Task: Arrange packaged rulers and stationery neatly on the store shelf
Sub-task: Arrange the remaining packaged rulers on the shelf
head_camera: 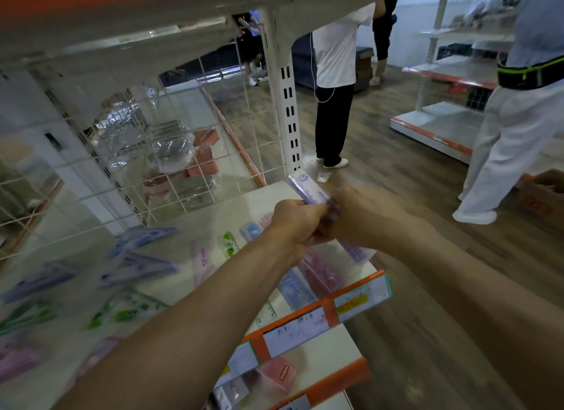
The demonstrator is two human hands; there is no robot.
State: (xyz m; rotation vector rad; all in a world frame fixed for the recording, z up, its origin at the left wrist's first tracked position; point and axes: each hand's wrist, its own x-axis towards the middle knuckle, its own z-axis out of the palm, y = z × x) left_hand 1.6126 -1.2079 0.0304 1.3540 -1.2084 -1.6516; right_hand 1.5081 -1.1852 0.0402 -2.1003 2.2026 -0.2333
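The left hand [294,223] & right hand [366,214] are meeting over the right end of the shelf [268,196]; each is pinching the purple ruler pack [308,188], fingers curled tight on its middle; the pack is hanging tilted in the air above the shelf, far end pointing toward the post [288,104]. Under it a pink pack [320,269] and a blue pack [297,287] are lying near the front edge; a green ruler [230,245], purple set squares [137,269] & a green set square [128,312] are lying further left, blurred. A wire grid [91,190] is closing off the back and side, w/ clear-wrapped goods [174,147] behind it; an upper shelf [122,13] is hanging low overhead; an orange price rail [329,312] is running along the front. Beyond, a person in a white shirt [335,58] and a person in white trousers [503,135] are standing on the wood floor [396,180] near another shelf unit [439,125]; a cardboard box [537,196] is sitting far right.
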